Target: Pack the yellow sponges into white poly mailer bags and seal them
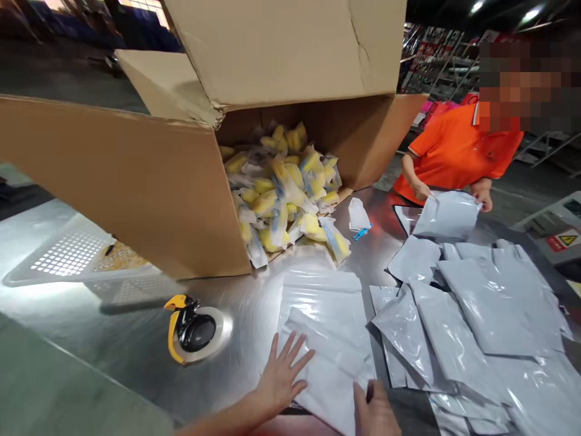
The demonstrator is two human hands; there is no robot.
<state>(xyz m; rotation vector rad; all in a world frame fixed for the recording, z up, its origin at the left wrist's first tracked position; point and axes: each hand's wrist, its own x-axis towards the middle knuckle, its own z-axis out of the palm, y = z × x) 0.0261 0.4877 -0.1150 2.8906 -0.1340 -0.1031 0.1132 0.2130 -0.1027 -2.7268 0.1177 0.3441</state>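
Observation:
My left hand (284,372) lies flat with its fingers spread on a white plastic mailing bag (336,345). My right hand (376,412) is curled at the bag's lower right edge, thumb and fingers bent in and slightly blurred; it seems to grip that edge. Another white bag (322,284) lies underneath, its upper part showing. Just beyond them, a large cardboard box (195,200) rests on its side, opening toward me. Small yellow items in clear wrappers (285,181) fill it and spill out at the front.
A tape dispenser (195,330) sits to the left on the metal table (236,363), near a white plastic basket (68,257). White mailing bags (490,303) are piled on the right. A co-worker in orange (463,145) holds a white bag (449,215). A small white packet (358,215) lies beside the box.

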